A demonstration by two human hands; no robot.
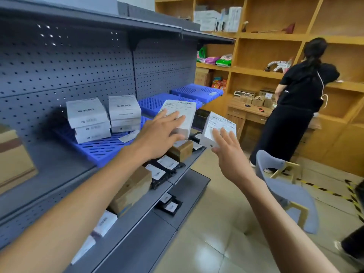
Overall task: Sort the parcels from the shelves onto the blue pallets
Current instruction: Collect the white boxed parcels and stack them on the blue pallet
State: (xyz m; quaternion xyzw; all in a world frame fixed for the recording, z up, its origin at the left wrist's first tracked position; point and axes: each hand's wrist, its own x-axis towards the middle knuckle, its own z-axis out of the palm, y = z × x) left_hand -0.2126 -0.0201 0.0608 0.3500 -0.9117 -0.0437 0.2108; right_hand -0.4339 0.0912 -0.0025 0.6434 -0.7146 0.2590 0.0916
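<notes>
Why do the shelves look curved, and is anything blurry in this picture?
In the head view, the wide-angle lens bows the grey shelf and stretches both forearms at the edges; the left hand and right hand and their white boxes are slightly motion-smeared; room light is even, with small glints on the pegboard.

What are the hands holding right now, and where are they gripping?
Each hand holds a white parcel by its lower end: left hand on one, right hand on another.

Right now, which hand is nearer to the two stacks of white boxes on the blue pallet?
Left. The left hand, holding a white box, is just right of the stacks. The right hand holds another box farther right, off the shelf.
</notes>
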